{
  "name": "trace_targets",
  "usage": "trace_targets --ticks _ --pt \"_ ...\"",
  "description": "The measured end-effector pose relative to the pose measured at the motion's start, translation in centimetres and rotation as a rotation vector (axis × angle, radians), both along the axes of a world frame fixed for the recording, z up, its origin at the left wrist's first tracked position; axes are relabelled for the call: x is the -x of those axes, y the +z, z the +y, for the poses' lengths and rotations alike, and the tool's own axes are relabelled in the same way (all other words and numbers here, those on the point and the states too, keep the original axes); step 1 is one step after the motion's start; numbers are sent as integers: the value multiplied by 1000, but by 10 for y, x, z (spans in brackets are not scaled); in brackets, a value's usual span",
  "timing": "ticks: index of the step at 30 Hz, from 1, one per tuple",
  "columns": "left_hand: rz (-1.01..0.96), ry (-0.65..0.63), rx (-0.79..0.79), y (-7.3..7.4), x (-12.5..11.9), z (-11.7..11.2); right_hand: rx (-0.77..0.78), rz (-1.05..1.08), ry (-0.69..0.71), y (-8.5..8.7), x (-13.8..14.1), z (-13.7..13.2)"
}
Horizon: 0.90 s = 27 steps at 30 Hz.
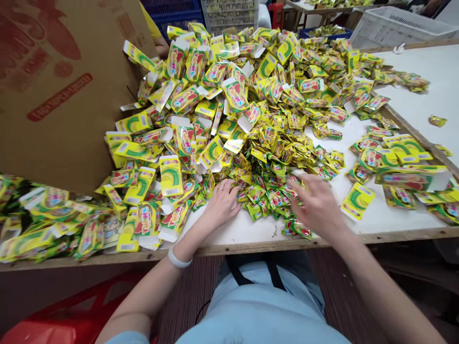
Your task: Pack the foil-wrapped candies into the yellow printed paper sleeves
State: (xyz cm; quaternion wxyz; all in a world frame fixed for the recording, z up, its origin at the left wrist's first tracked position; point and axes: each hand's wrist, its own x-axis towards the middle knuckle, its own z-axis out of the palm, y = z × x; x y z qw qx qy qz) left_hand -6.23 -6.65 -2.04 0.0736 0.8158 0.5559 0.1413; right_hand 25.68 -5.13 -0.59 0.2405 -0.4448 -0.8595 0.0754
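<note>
My left hand [223, 204] rests at the near edge of a heap of small yellow-green candy packets [278, 143], its fingers apart and touching the packets. A ring and a pale wristband [178, 258] show on that arm. My right hand [317, 205] is at the heap's right side, somewhat blurred, with fingers stretched apart over several green packets [297, 228]. I see nothing held in either hand. Yellow candy boxes [171, 176], some with flaps open, are piled left of and behind the packets. A flat yellow box [357, 200] lies right of my right hand.
A large brown carton [57, 95] stands at the left among the boxes. More boxes [409, 148] lie at the right by a wooden strip [426, 138]. White crates [405, 26] and blue crates [174, 12] are behind. A red stool [71, 310] is below the table edge [247, 247].
</note>
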Motion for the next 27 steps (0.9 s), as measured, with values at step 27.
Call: trace_targets --ticks 27 --pt "-884 43 432 30 -36 -49 1169 902 384 -5 76 -9"
